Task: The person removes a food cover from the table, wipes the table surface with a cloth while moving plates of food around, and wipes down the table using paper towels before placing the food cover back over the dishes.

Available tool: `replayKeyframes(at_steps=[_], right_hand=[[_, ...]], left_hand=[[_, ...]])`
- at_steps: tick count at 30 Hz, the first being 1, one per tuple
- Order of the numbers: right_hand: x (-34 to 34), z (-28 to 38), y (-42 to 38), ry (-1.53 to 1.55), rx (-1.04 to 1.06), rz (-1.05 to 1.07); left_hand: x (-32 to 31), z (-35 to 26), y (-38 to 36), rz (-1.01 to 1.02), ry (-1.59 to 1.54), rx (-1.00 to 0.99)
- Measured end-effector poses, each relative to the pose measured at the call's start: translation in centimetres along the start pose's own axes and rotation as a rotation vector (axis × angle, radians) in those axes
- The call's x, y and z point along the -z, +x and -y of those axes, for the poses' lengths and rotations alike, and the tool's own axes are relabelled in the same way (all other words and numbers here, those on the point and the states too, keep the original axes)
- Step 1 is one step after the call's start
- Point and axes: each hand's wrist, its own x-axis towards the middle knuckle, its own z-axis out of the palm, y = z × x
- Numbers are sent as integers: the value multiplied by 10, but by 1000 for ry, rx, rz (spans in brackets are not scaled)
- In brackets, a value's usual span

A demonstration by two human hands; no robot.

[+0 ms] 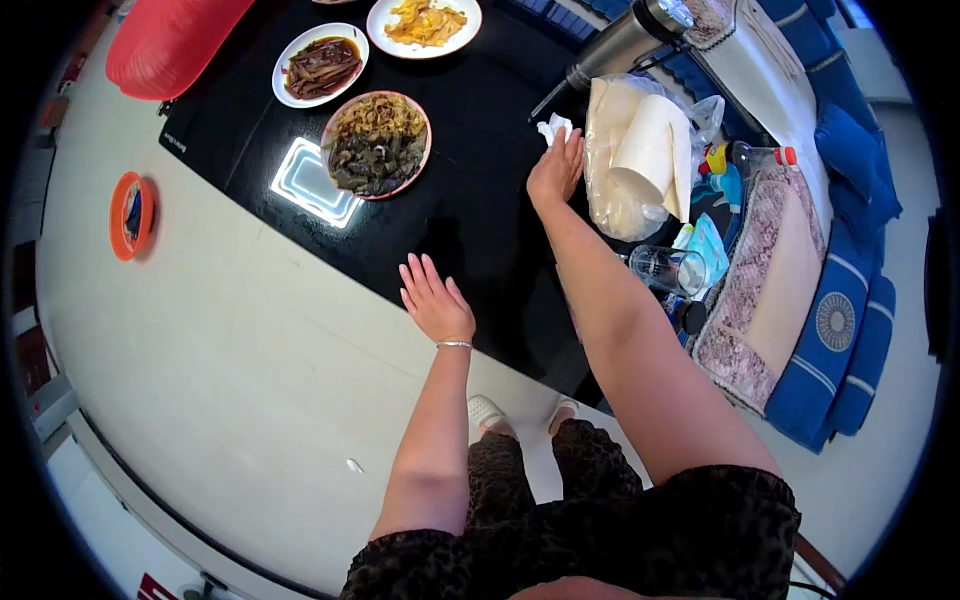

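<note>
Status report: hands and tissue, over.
Left hand open, by table edge. Right hand at white tissue, grip unclear. Paper roll and plastic bag close beside.

A crumpled white tissue (552,128) lies on the glossy black table (485,205).

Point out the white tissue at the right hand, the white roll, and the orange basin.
White tissue (552,127), head view, on its crumpled visible part.
White roll (652,143), head view, on its curved side.
Orange basin (115,219), head view, on its rim.
</note>
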Motion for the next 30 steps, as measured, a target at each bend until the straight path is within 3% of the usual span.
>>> replayKeyframes(at_steps=[4,8,14,16,18,20,26,30], right_hand=[[-5,19,25,-70,-92,25],[-25,35,46,-89,-24,-55],[-29,77,80,-6,419,116],[-40,70,119,-64,534,72],[-44,79,163,-34,351,21],[-50,84,175,-66,312,10],[-34,89,113,-26,700,156],[-12,100,50,58,679,251]], left_hand=[[3,-2,2,38,11,2],[8,-4,6,86,6,18],[6,-6,13,117,6,27],[7,-4,9,139,36,27],[6,-4,13,151,22,27],[5,-2,11,160,12,32],[6,-4,12,219,39,60],[1,-1,10,186,40,37]])
